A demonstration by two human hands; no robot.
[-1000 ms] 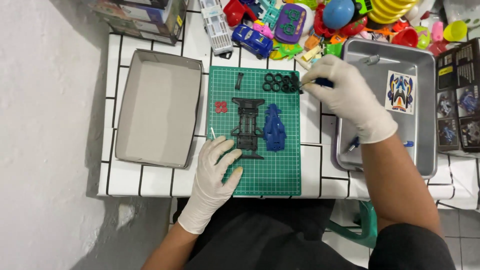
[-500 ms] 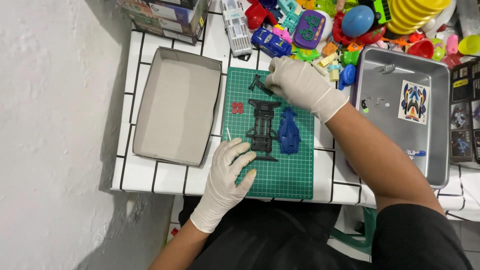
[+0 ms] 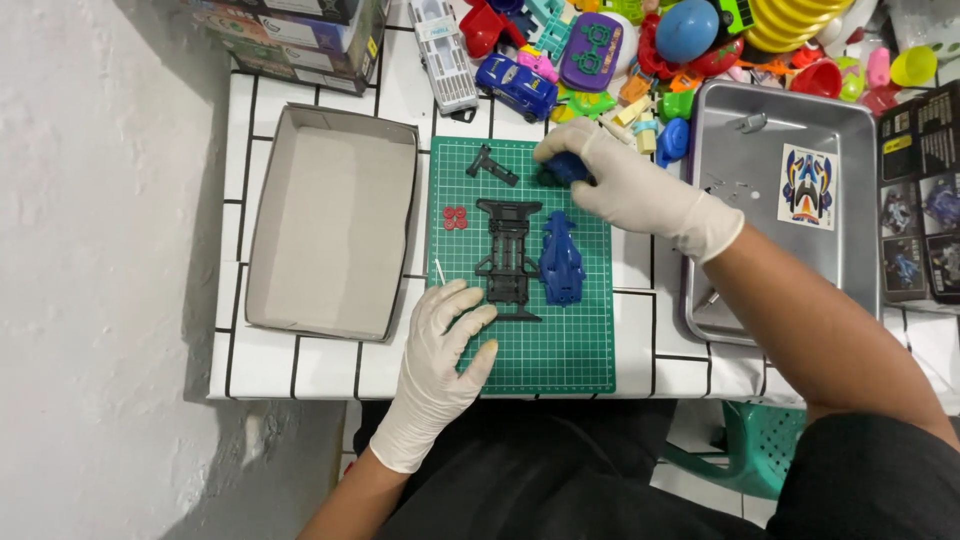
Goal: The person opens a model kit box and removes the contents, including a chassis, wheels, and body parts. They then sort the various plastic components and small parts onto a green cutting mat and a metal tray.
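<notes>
The right hand (image 3: 625, 185) curls over a small dark blue part (image 3: 566, 168) at the mat's (image 3: 560, 350) far edge, fingers closed around it; the part is mostly hidden, so its shape is unclear. The left hand (image 3: 445, 350) lies spread flat on the mat's near left corner, just touching the black chassis (image 3: 508, 255). A careless sweep could scatter the red bits (image 3: 455, 217) or nudge the blue body (image 3: 561, 260). The tray's (image 3: 745, 150) tiny pieces are too small to identify.

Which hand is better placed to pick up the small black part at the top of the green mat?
Right. The right hand is beside the small black part; the left hand lies flat low on the green mat.
</notes>
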